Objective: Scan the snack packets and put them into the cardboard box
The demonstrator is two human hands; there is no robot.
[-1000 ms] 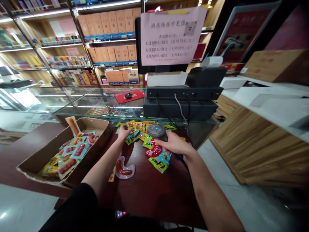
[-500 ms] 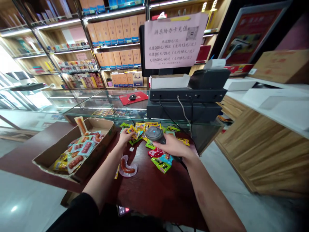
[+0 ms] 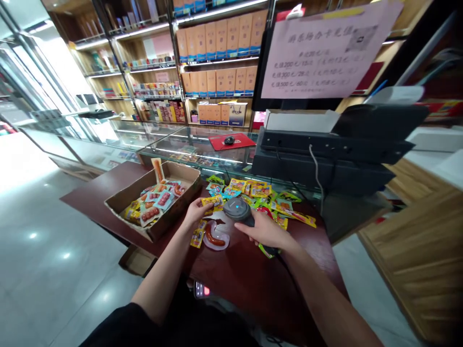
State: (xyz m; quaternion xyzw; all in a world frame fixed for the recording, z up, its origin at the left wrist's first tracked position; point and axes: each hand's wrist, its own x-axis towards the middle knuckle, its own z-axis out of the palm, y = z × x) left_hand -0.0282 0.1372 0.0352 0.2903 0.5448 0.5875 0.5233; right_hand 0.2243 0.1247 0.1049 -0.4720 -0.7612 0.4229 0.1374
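My left hand (image 3: 196, 212) pinches a yellow snack packet (image 3: 213, 202) by its left end, just above the dark red table (image 3: 238, 270). Close beside it, my right hand (image 3: 267, 229) is wrapped round the handle of a dark grey barcode scanner (image 3: 237, 208), whose head points toward that packet. Colourful snack packets (image 3: 260, 189) lie heaped behind and to the right of the scanner. Nearer me, a sausage in clear plastic (image 3: 216, 237) lies on the table, with another yellow packet (image 3: 197, 234) just left of it.
An open cardboard box (image 3: 164, 230) of packed sausages stands at the left. Behind are a glass counter (image 3: 166, 144), a red mat (image 3: 240, 141) with a mouse, and a monitor bearing a pink sign (image 3: 321, 58). A phone (image 3: 201, 290) shows at the near edge.
The view has swung left. My left hand has drawn its yellow packet back from the pile, and the scanner is now right beside that packet. More packets show at the pile's right.
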